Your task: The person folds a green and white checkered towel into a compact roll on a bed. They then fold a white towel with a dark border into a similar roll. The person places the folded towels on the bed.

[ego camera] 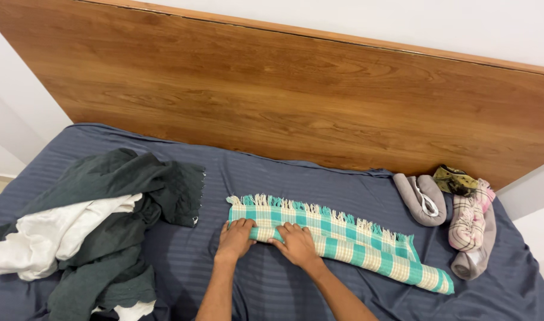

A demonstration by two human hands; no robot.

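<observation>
1. Far to the left of both hands lies a pile of dark green and white clothes [87, 232] on the blue bed sheet [272, 291]. The pile looks loose and not folded yet.
2. The left hand [235, 236] lies flat and open, palm down. It presses on the left end of the green checked cloth [337, 241], and its fingers curl a little over the folded edge.
3. The right hand [295, 244] is just beside the left hand. It is open and flat too, and it pushes down on the same cloth.
4. The cloth sits under both hands and runs away to the right of them in a long strip. Its white fringe is on the far side from the hands. It looks folded the long way already, but it is still long, so more folding seems to be left.
5. Well off to the right of the hands, by the wooden headboard [295, 95], sits a small heap of rolled clothes [456, 220] in grey, pink check and dark print. These look done.
</observation>
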